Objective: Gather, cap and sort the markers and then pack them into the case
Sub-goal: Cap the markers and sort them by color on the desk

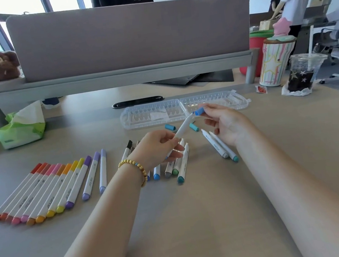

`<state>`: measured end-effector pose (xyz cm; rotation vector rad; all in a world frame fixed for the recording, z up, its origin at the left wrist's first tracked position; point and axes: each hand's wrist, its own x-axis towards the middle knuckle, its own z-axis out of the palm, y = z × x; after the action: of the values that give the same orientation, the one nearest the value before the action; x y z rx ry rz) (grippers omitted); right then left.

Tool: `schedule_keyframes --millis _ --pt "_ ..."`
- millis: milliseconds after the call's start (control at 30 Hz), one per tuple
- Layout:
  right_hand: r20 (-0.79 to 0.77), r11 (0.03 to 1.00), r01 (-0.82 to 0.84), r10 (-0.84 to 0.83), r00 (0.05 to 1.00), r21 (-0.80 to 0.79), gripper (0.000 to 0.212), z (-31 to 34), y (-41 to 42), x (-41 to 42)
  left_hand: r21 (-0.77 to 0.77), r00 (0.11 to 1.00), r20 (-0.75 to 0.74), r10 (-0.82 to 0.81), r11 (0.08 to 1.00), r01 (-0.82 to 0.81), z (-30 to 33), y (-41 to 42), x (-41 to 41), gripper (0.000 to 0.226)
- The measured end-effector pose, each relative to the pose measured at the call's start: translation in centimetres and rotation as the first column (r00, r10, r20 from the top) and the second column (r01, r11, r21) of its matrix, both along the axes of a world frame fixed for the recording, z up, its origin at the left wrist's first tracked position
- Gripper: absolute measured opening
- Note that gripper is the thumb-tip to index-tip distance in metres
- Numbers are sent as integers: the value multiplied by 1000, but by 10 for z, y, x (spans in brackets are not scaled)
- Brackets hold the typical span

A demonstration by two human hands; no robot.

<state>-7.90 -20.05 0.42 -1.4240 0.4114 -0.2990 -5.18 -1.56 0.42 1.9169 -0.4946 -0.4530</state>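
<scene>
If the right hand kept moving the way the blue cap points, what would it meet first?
The right hand pinches a blue cap aimed left and slightly down at the tip of the marker held by the left hand. It would likely meet that tip first; depth is uncertain.

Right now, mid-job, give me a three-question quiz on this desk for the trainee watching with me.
1. True or false: the clear case lies open with markers already packed in it.
2. What does the right hand pinch? A) a blue cap B) a tissue C) a straw
3. Fill in: the left hand holds an uncapped ____.

Key:
1. False; it lies open, but no markers are in it.
2. A.
3. Marker, its tip pointed at the blue cap. Two loose teal caps lie on the desk just beyond the hands.
</scene>
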Motion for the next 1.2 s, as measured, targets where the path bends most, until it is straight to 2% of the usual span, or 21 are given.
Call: schedule_keyframes --millis 367,500,567,667,800,867,933,1033,1100,1200 --pt "40 999 26 -25 999 -31 17 2 2 -2 6 999 -32 -28 1000 28 5 1 -3 11" --pt "44 994 -58 62 997 -95 18 2 8 -4 -9 999 -50 -11 1000 11 6 0 -4 10" --pt "34 985 -76 82 996 -156 20 3 14 -4 -13 998 -60 0 1000 -1 8 1 -5 15" --pt "35 940 -35 50 998 -339 25 5 24 -4 -6 999 -44 17 1000 -17 9 2 -4 21" --pt "90 878 31 14 996 -477 26 7 33 -3 -37 991 96 88 996 -85 5 -2 -1 25" --pt "87 855 37 9 996 -517 26 8 36 -3 -54 988 117 104 994 -99 3 -5 0 28" --pt "88 857 28 20 996 -514 27 7 37 0 -51 989 99 106 994 -101 2 -7 0 28" --pt "97 912 25 16 995 -410 30 2 37 2 10 992 94 85 996 -87 3 -7 1 26" --pt "98 932 43 -8 995 -359 31 4 34 0 35 971 192 142 988 -152 1 -6 2 26" --pt "102 937 140 -113 988 -321 36 12 16 -5 126 851 468 237 936 -330 -3 -2 6 29"
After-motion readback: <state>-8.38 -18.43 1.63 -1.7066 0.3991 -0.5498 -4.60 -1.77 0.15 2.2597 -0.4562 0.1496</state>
